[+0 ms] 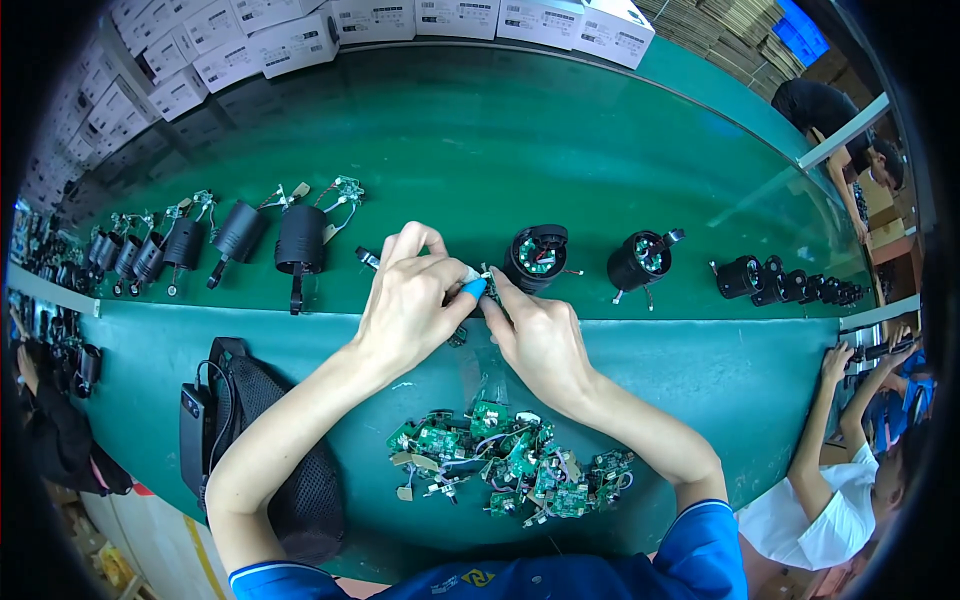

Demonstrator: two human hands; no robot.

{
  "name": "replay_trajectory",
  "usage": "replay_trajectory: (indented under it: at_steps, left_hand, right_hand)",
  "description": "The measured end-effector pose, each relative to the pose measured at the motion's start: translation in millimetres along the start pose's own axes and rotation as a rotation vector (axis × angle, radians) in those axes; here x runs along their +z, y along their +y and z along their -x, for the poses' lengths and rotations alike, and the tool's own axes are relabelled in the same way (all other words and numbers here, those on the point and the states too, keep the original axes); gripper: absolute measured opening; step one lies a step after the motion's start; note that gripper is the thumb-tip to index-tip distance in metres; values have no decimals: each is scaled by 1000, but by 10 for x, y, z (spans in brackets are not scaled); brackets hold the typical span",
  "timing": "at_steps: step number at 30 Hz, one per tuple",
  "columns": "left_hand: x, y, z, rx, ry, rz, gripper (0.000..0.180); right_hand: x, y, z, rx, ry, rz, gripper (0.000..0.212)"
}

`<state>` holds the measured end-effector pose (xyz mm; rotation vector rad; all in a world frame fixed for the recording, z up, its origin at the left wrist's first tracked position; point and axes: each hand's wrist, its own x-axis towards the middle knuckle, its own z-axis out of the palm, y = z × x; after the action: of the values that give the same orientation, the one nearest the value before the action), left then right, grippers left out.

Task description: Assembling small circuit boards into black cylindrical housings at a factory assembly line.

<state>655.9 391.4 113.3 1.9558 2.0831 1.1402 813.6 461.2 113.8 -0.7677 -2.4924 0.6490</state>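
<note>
My left hand is closed in a pinch, with a blue cover on the thumb and a whitish one on a fingertip. Fingers of my right hand close on the same spot from the other side. Between the fingertips shows a small circuit board, mostly hidden by them. Just right of it stands a black cylindrical housing with a green board inside. Part of another black piece sticks out behind my left hand. Nearer me lies a heap of green circuit boards with wires.
Black cylinders with wired boards line up at left; more open housings stand at right. A black mesh bag with a power bank lies by my left arm. White boxes line the far edge. Co-workers sit at the sides.
</note>
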Motion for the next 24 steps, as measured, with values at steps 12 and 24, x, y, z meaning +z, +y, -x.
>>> replay_trajectory:
  at_steps: [12, 24]
  left_hand:
    - [-213, -494, -570, -402, -148, -279, 15]
    - [573, 940, -1487, 167, -1121, -1042, 27]
  right_hand:
    - [-883, -16, 0, 69, -88, -93, 28]
    - [-1033, -14, 888, -288, -388, -74, 26]
